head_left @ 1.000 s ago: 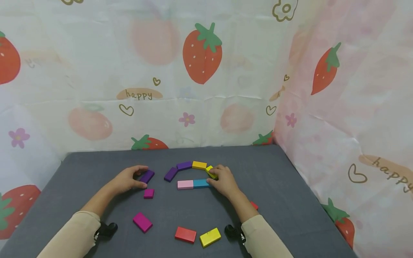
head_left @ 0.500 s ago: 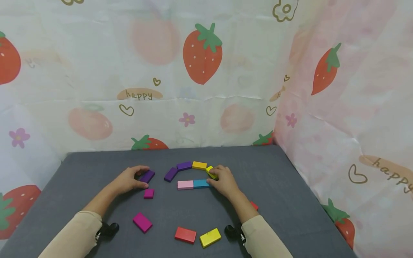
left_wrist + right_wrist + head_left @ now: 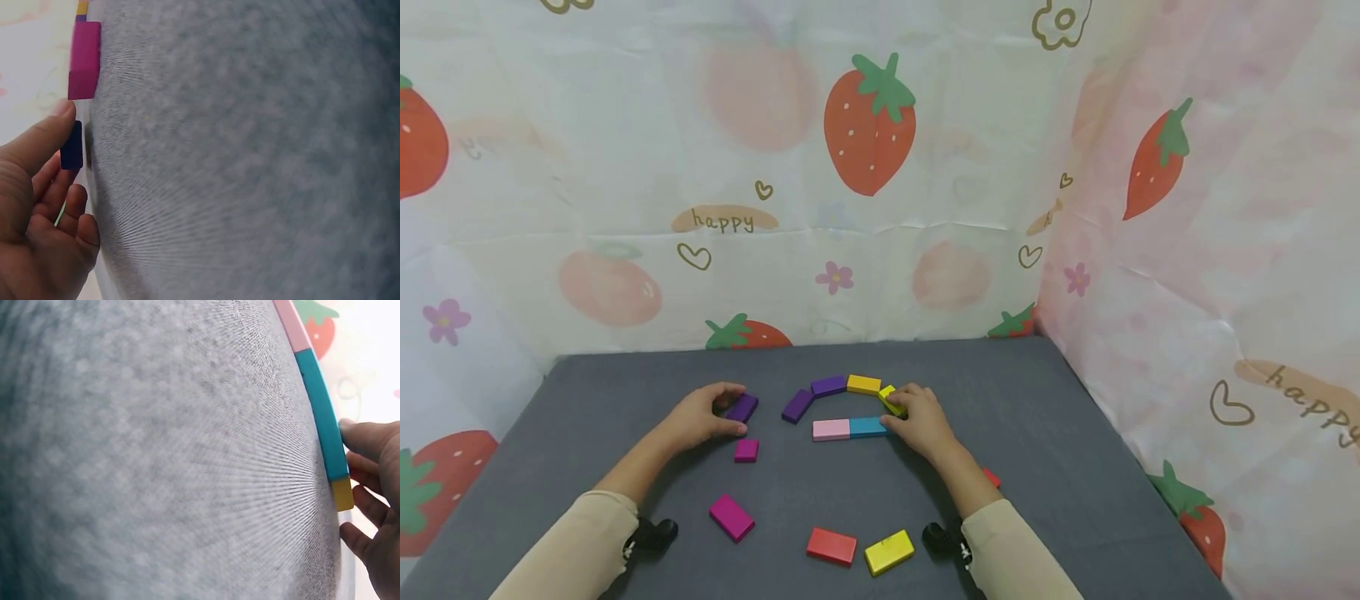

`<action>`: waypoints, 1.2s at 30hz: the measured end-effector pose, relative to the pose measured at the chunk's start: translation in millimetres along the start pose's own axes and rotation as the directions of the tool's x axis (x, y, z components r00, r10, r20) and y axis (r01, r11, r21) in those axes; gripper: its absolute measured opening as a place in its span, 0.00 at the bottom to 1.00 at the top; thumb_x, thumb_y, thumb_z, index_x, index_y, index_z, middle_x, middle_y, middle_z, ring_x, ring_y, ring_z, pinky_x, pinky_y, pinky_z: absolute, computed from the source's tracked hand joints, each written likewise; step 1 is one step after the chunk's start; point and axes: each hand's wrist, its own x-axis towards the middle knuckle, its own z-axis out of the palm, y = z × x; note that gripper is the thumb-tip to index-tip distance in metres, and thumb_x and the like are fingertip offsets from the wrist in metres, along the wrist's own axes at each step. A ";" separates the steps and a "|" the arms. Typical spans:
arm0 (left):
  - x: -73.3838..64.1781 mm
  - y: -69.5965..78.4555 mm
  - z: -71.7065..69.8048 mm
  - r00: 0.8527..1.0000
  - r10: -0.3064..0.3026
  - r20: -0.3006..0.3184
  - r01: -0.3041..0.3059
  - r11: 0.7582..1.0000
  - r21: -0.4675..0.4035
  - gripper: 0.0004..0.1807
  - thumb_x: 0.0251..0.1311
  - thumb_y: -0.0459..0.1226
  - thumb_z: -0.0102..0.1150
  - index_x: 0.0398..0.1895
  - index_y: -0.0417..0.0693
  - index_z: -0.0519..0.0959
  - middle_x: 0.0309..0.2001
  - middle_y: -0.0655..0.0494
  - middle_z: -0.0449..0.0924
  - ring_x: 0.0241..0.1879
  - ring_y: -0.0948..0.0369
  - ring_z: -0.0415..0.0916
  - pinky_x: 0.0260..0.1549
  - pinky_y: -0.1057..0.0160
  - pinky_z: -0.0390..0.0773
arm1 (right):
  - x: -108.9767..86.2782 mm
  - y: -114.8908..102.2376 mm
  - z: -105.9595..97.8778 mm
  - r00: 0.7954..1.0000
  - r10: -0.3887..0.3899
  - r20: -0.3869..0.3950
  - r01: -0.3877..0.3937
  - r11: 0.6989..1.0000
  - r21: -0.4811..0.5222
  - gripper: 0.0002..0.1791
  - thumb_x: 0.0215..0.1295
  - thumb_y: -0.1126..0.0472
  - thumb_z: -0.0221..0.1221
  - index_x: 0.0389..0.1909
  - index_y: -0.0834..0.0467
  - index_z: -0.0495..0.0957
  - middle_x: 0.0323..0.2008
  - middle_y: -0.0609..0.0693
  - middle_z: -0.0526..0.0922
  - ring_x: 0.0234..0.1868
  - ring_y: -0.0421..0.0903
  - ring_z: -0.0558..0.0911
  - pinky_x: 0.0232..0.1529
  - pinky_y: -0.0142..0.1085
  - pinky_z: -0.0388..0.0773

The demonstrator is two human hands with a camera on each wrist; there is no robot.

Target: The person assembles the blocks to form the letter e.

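Note:
Thumb and fingers of my left hand (image 3: 696, 414) pinch a purple block (image 3: 742, 408) at the left; the left wrist view shows its dark end (image 3: 72, 147) between them. A small magenta block (image 3: 747, 451) lies just below. My right hand (image 3: 925, 427) holds the yellow block (image 3: 888, 397) at the right end of an arc. That arc also has two purple blocks (image 3: 828, 385) and an orange-yellow block (image 3: 863, 384). Beneath it, a pink block (image 3: 831, 430) and a blue block (image 3: 867, 427) lie end to end, the right thumb beside the blue one's right end.
Nearer on the grey cloth-covered table (image 3: 647, 375) lie a larger magenta block (image 3: 732, 517), a red block (image 3: 831, 546) and another yellow block (image 3: 889, 552). The right forearm partly hides another red block (image 3: 991, 477). Strawberry-printed curtains (image 3: 970, 167) stand behind and at the sides.

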 end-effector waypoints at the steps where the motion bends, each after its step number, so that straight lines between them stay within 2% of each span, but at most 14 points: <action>1: -0.6 0.6 -0.6 1.000 -0.005 -0.004 0.005 1.000 -0.005 0.42 0.54 0.49 0.78 0.70 0.41 0.72 0.65 0.36 0.74 0.63 0.39 0.70 0.60 0.38 0.71 | 0.1 0.0 -0.1 1.000 -0.001 0.000 0.001 1.000 -0.001 0.23 0.66 0.52 0.70 0.59 0.57 0.84 0.56 0.50 0.81 0.53 0.50 0.75 0.56 0.46 0.78; 4: -1.9 1.7 -2.7 1.000 -0.015 -0.011 0.015 1.000 -0.016 0.43 0.54 0.50 0.77 0.70 0.42 0.72 0.64 0.36 0.74 0.63 0.40 0.70 0.53 0.45 0.77 | 0.5 0.2 0.2 1.000 -0.002 -0.002 0.002 1.000 -0.009 0.23 0.66 0.52 0.70 0.58 0.57 0.84 0.56 0.50 0.81 0.53 0.50 0.75 0.56 0.46 0.78; 6: -3.1 4.0 -4.5 1.000 -0.021 -0.011 0.021 0.999 -0.030 0.44 0.54 0.51 0.77 0.71 0.43 0.71 0.64 0.35 0.73 0.62 0.40 0.70 0.45 0.51 0.80 | 0.7 0.2 0.1 1.000 0.000 -0.001 0.000 1.000 -0.013 0.23 0.66 0.52 0.70 0.58 0.57 0.84 0.56 0.50 0.81 0.54 0.50 0.75 0.56 0.46 0.78; 8: -4.0 6.3 -6.0 1.000 -0.025 -0.011 0.024 0.999 -0.040 0.44 0.54 0.51 0.77 0.71 0.43 0.71 0.63 0.34 0.73 0.61 0.41 0.71 0.37 0.56 0.79 | 0.9 0.1 -0.1 1.000 0.000 -0.002 0.000 1.000 -0.016 0.23 0.66 0.52 0.70 0.58 0.57 0.84 0.56 0.50 0.81 0.54 0.50 0.75 0.56 0.46 0.78; 10: -5.3 9.7 -7.4 1.000 -0.024 -0.013 0.023 0.999 -0.043 0.44 0.54 0.51 0.77 0.71 0.43 0.71 0.63 0.34 0.73 0.61 0.41 0.71 0.35 0.58 0.78 | 0.9 0.0 -0.5 1.000 -0.001 -0.002 0.001 1.000 -0.016 0.23 0.66 0.52 0.70 0.58 0.57 0.84 0.56 0.50 0.81 0.53 0.50 0.75 0.56 0.46 0.78; 17: -11.3 21.1 -5.7 1.000 0.000 -0.024 0.000 1.000 -0.004 0.43 0.55 0.53 0.76 0.70 0.44 0.72 0.63 0.38 0.74 0.61 0.43 0.71 0.44 0.53 0.77 | -0.8 -0.6 -0.9 1.000 -0.018 -0.011 0.017 1.000 -0.013 0.23 0.65 0.52 0.70 0.58 0.57 0.84 0.55 0.51 0.82 0.53 0.50 0.75 0.55 0.46 0.78; 28: -19.9 34.7 3.0 0.999 -0.006 -0.043 0.005 1.000 -0.027 0.42 0.55 0.53 0.76 0.70 0.45 0.72 0.63 0.40 0.74 0.61 0.44 0.72 0.45 0.51 0.77 | -0.6 -1.5 -1.2 1.000 -0.007 0.001 0.007 1.000 -0.016 0.23 0.66 0.52 0.70 0.58 0.57 0.84 0.56 0.51 0.81 0.53 0.50 0.75 0.56 0.47 0.78; 36: -24.0 39.3 13.3 0.999 0.006 -0.042 -0.006 1.000 -0.006 0.41 0.54 0.54 0.76 0.68 0.45 0.74 0.63 0.40 0.75 0.61 0.43 0.72 0.52 0.43 0.77 | -1.3 -1.3 -0.6 1.000 -0.007 -0.009 0.007 1.000 0.002 0.23 0.65 0.53 0.70 0.58 0.58 0.84 0.56 0.51 0.81 0.53 0.50 0.75 0.55 0.47 0.78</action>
